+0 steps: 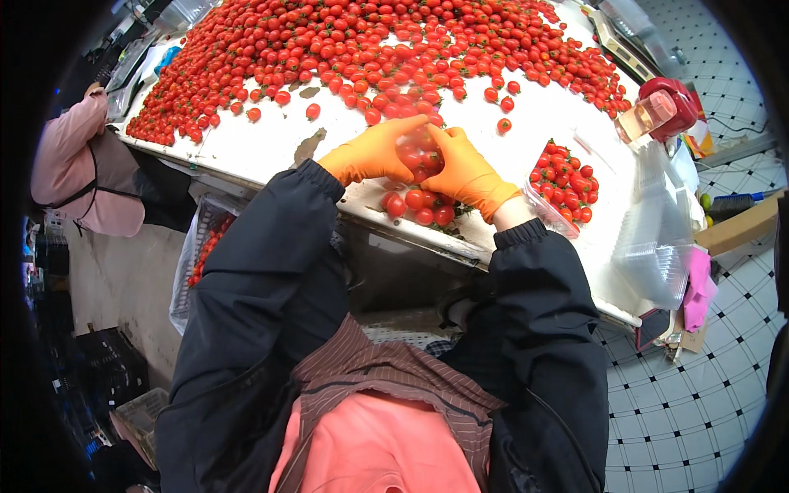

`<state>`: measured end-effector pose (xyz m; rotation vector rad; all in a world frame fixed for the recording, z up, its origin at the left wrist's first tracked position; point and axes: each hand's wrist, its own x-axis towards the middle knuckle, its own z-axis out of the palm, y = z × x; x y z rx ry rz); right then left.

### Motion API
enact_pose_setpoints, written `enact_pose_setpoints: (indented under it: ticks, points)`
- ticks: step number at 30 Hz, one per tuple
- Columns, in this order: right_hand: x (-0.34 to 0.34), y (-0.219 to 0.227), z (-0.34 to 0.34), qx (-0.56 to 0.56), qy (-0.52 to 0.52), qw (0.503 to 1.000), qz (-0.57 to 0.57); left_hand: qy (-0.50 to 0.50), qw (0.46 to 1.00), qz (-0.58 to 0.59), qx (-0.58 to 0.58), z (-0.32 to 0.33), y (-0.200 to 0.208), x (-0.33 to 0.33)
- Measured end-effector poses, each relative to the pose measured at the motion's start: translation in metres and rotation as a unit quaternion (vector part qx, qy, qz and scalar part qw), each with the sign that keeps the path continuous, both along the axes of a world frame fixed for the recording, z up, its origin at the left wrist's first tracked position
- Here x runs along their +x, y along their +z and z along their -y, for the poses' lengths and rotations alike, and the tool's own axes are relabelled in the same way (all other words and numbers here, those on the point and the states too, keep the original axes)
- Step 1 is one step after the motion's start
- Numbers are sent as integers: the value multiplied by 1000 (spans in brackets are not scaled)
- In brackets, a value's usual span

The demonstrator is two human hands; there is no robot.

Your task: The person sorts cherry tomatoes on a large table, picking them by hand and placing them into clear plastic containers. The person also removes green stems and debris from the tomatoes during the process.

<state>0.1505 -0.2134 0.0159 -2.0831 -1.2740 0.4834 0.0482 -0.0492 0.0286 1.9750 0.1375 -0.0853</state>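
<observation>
Both my hands wear orange gloves and come together near the table's front edge. My left hand (367,154) and my right hand (472,171) curve their fingers around the two sides of a clear plastic container (417,148). Red cherry tomatoes show hazily in or through it; its exact outline is hard to make out. Several loose cherry tomatoes (423,215) lie just below my hands, by some green stem bits. Right of my right hand sits a clear plastic box of cherry tomatoes (565,185). A large heap of cherry tomatoes (353,41) spreads over the white table (271,148).
Stacked clear plastic boxes (653,246) stand at the table's right end. Behind them are a red device (675,107) and a pink cloth (699,287). A white basket (196,255) holding tomatoes stands below the table at left. Another person's pink sleeve (70,152) shows at far left.
</observation>
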Motion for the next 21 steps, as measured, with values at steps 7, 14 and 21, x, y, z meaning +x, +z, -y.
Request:
enact_pose_setpoints:
  ticks: [7,14,21]
  points:
    - [3,-7,-4,90,-29,993,-72,56,977,-18,-205,-4,-6,0]
    - [0,-26,-13,171,-96,967,-164,92,988,50,-110,17,-10,7]
    - [26,72,67,220,-96,943,-229,72,979,103,-160,93,56,47]
